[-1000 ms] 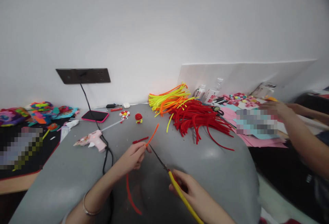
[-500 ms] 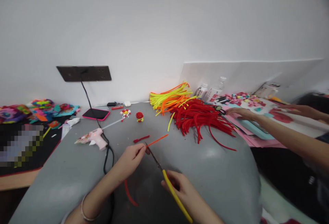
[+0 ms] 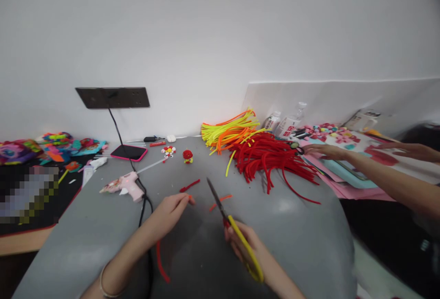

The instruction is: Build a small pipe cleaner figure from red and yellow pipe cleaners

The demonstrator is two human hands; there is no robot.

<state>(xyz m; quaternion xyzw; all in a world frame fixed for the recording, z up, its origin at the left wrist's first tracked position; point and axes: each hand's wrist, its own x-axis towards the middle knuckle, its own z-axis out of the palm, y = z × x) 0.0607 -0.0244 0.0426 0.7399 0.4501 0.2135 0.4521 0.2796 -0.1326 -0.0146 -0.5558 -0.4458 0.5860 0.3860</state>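
Observation:
My right hand (image 3: 244, 247) grips yellow-handled scissors (image 3: 229, 222), blades together and pointing up-left. My left hand (image 3: 169, 208) pinches a pipe cleaner, with a short orange stub showing at the fingertips (image 3: 190, 197) and a red length (image 3: 161, 262) trailing below the wrist. A cut orange piece (image 3: 222, 200) lies on the grey table (image 3: 295, 225) just beyond the scissor blades. A short red piece (image 3: 189, 185) lies a little farther back.
A pile of red pipe cleaners (image 3: 271, 159) and yellow and orange ones (image 3: 228, 132) lies at the back. A pink glue gun (image 3: 125, 184) with its black cord lies left, a phone (image 3: 129, 152) behind it. Another person's hands (image 3: 325, 151) reach over pink paper at right.
The orange end has been cut off and dropped onto the table. My right hand with the scissors has swung right and turned more upright. My left hand has drawn slightly back.

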